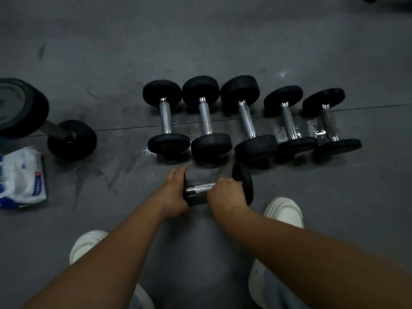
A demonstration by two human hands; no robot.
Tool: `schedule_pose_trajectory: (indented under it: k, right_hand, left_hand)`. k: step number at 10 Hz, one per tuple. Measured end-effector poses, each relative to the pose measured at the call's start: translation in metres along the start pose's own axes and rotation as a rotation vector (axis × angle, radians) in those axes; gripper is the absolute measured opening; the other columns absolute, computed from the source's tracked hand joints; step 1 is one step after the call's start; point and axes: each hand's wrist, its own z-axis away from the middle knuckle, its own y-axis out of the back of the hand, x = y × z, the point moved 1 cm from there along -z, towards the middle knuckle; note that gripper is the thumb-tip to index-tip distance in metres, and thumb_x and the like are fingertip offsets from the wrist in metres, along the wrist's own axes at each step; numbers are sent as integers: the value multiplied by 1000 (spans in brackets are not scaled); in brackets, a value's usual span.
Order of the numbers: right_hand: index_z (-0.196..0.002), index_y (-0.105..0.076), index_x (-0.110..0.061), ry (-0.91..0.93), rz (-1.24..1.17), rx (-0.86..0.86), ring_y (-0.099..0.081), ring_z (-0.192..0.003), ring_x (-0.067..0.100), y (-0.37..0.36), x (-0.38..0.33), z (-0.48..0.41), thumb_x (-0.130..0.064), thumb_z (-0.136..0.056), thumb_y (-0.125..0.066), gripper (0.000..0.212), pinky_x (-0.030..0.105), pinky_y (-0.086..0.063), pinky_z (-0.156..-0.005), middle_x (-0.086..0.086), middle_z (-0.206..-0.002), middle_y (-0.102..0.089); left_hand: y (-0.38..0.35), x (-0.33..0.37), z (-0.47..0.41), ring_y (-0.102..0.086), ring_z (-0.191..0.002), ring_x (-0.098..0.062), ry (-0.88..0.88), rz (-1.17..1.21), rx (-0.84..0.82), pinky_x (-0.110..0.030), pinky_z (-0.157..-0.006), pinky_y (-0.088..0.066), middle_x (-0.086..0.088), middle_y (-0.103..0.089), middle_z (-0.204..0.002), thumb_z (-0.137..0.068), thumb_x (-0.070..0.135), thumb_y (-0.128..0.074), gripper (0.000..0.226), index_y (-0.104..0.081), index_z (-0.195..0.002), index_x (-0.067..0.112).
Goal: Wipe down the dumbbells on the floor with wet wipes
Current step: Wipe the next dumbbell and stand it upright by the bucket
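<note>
Dumbbell [201, 188] held crosswise: left grip [176, 195] clasping one head, right grip [225, 192] curled round handle; wipe not visible. Row [245, 121] of five just beyond grips, wet patches beneath, likely done. Big dumbbell [55, 130], wipes pack [22, 177] far left of grips; probably pending. Floor [200, 52] grey, scuffed, dim.

A gym's weights area: a row of black dumbbells [246, 121] lies on dark rubber flooring [200, 41], with a heavier dumbbell [71, 139] left of the row.
</note>
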Motion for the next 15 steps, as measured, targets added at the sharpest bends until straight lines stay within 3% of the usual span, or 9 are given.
schedule_pose_trajectory:
  k: [2, 4, 6, 7, 8, 11, 13, 14, 15]
  right_hand:
    - [-123, -61, -9, 2, -253, -103, -57, -117, 29, 1, 12, 10, -11, -97, -42, 32, 36, -47, -90, 10, -127, -59]
    - [-81, -57, -10, -874, -2367, -258, -56, -46, 12, -41, -23, 17, -5, -95, -46, 18, 16, -37, -40, 7, -70, -56]
    - [-81, -53, -16, -1159, -3192, 6, -49, -77, 12, -51, -13, -7, -15, -98, -42, 21, 24, -37, -67, 0, -88, -55]
    - [-97, -56, -14, -1032, -3141, 113, -56, -96, 13, -47, -15, 1, -17, -98, -45, 12, 23, -39, -73, 20, -123, -54]
    - [-103, -58, -14, -1161, -3246, 21, -46, -129, 11, -42, -12, 6, -23, -100, -46, 15, 20, -33, -68, -5, -142, -47]
    - [-88, -56, -20, -1249, -3196, -5, -49, -125, 6, -45, -14, 8, -21, -99, -46, 14, 19, -25, -63, -14, -138, -50]
    - [-87, -64, -19, -1036, -3033, 246, -56, -73, 3, -35, -20, 22, -9, -91, -57, 14, 13, -31, -53, -3, -92, -66]
    - [-85, -67, -16, -792, -2074, 705, -54, -64, 6, -22, -5, 15, 0, -85, -59, 18, 18, -39, -56, -4, -79, -65]
    - [-97, -67, -19, -516, -1292, 617, -48, -77, 8, -21, 15, 8, -9, -89, -53, 19, 21, -33, -68, -10, -93, -50]
  left_hand:
    - [1, 1, 1, -37, -136, -22, -2, 5, 4, -17, -95, -35, 1, -10, -158, -60, 4, -86, 122, -11, -155, 20]
    - [0, 1, 1, -36, -137, -23, -12, 1, 11, -19, -101, -36, 0, -9, -158, -57, 6, -88, 125, -11, -155, 16]
    - [-6, -2, 5, -33, -141, -23, -2, -9, 28, -30, -110, -38, 3, -3, -161, -58, 9, -89, 128, -8, -156, 21]
    - [-6, -4, 4, -30, -143, -24, -3, -11, 30, -33, -113, -36, 2, -2, -161, -57, 8, -88, 128, -8, -156, 21]
    - [-7, -2, 4, -32, -141, -24, -5, -10, 37, -30, -110, -38, 2, -2, -161, -58, 6, -87, 126, -8, -156, 21]
    - [-9, -4, 7, -42, -132, -23, -15, -24, 55, -29, -100, -47, 7, -5, -159, -58, 6, -86, 123, -11, -155, 21]
    - [-9, -5, 5, -41, -133, -25, -7, -5, 44, -30, -99, -47, 5, -3, -160, -59, 5, -85, 123, -10, -155, 21]
    - [-11, -6, 6, -39, -136, -25, -18, -16, 45, -29, -105, -42, 5, -2, -160, -61, 4, -84, 121, -9, -155, 21]
    - [-10, -7, 4, -40, -135, -26, -19, -11, 49, -29, -106, -41, 5, -3, -160, -63, 4, -84, 120, -9, -156, 21]
